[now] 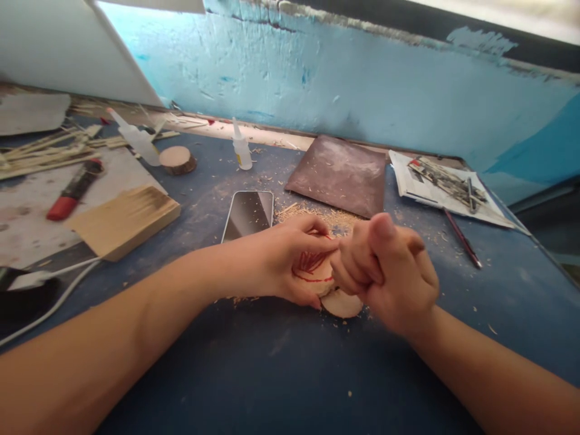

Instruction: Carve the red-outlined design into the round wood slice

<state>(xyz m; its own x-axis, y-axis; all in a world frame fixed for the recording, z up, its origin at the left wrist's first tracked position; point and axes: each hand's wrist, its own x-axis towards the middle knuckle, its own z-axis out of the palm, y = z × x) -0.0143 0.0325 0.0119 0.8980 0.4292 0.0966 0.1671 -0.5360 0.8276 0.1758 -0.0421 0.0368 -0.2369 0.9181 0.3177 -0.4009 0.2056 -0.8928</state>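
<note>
My left hand (303,260) grips a pale piece of wood (319,272) with red lines drawn on it, low over the blue tabletop. Close against it on the right, my right hand (387,272) is curled into a fist with the thumb on top. What that fist holds, if anything, is hidden behind the fingers. Just below both hands lies a round wood slice (342,303), partly covered by them. Wood shavings (312,211) are scattered behind and around the hands.
A phone (249,211) lies behind my left wrist, a brown sheet (339,172) farther back. Leftward are a wooden block (129,217), a red-and-black tool (75,190), a wood disc (176,159) and glue bottles (242,148). At right are a pen (462,237) and paper (408,178) bearing small tools.
</note>
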